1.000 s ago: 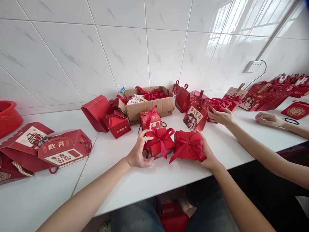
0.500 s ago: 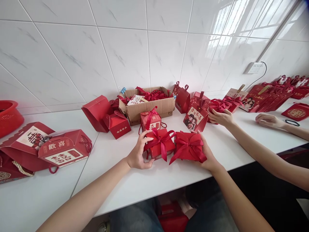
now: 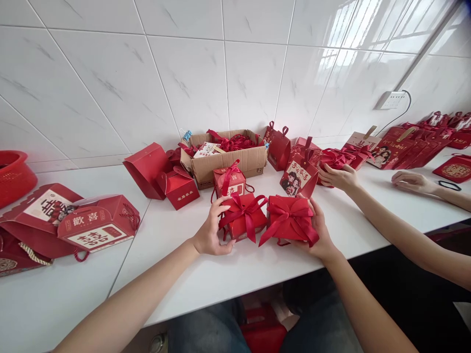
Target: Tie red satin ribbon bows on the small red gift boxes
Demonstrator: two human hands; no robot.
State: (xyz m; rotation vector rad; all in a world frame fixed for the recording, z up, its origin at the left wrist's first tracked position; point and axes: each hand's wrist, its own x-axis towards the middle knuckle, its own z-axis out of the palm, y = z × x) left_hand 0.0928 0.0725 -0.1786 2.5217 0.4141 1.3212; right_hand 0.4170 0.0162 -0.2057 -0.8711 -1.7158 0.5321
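Two red gift boxes, each topped with a dark red ribbon bow, sit side by side in front of me with a narrow gap between them. My left hand (image 3: 214, 230) grips the left gift box (image 3: 241, 218) from its left side, thumb low and fingers along the upper edge. Around the right side of the right gift box (image 3: 289, 218) wraps my right hand (image 3: 318, 233), its fingers partly hidden behind the box. Just behind them stands a small red box with a ribbon and cord handle (image 3: 230, 180).
An open cardboard box (image 3: 230, 171) full of red ribbons stands at the back. Red boxes (image 3: 180, 189) lie to its left, bigger gift boxes (image 3: 99, 223) at far left beside a red basin (image 3: 14, 179). At right, another person's hand (image 3: 340, 176) touches a bowed box.
The right gift box has tilted slightly and risen a little in my right hand. The left box and my left hand are nearly unchanged. The view has shifted a little.
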